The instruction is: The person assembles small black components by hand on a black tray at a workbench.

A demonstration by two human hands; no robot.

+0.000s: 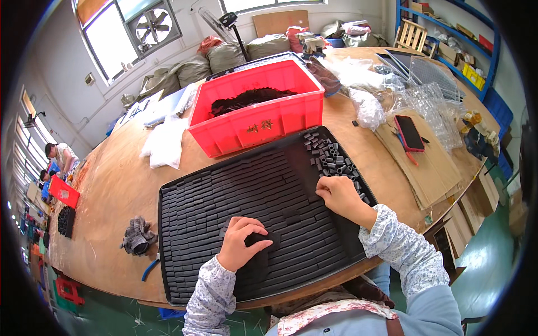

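A wide black tray (161,235) lies in front of me, largely covered by tight rows of small black pieces (224,196). My left hand (241,243) is over the rows at the near middle, fingers curled and thumb toward the index finger. Something dark shows between them, hard to separate from the black below. Beside the tray's right side, my right hand (344,197) has its fingertips pinched together; what they hold, if anything, is hidden. Just beyond it, loose short black tubes (334,161) are heaped in the tray's far right corner.
A red crate (258,126) of black material stands behind the tray. Left are a dark grey glove (138,236) and a blue-handled tool (150,270). At right, a phone (409,133) rests on cardboard (434,173) near clear plastic packaging (428,109). Two people (64,157) are far left.
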